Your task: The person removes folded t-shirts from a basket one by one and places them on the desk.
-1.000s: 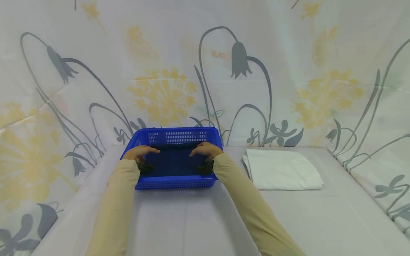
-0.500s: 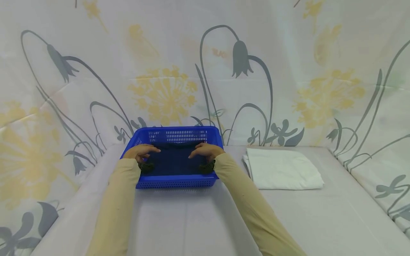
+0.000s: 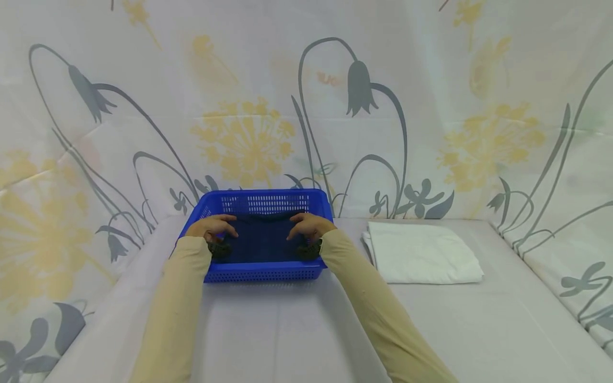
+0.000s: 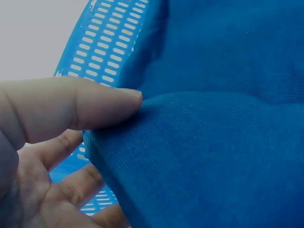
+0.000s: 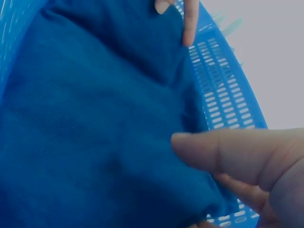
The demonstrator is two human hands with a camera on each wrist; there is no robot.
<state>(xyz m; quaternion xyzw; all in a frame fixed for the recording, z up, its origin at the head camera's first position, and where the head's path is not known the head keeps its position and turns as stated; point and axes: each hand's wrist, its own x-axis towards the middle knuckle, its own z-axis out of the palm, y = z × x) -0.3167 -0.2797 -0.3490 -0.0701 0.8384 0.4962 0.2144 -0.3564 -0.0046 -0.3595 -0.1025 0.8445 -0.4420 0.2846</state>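
Folded dark blue fabric (image 3: 263, 239) lies in a blue plastic basket (image 3: 261, 273) with slotted walls; it looks brighter blue in the wrist views. At the basket's left end my left hand (image 3: 210, 227) pinches the fabric's side edge, thumb (image 4: 102, 102) on top and the other fingers below the edge. On the opposite side my right hand (image 3: 311, 227) holds the other edge, its thumb (image 5: 199, 149) over the cloth and other fingers partly hidden beneath. Fine ribbing shows on the fabric in the left wrist view.
A folded white cloth (image 3: 423, 252) lies to the right of the basket on the white-covered table (image 3: 278, 330). Behind the table hangs a floral-patterned sheet (image 3: 268, 80). A small dark object (image 3: 308, 251) shows under my right wrist, and a similar one under the left.
The fingers of both hands have shifted slightly over the dark blue fabric, their tips a little further apart. Basket and white cloth stay in place.
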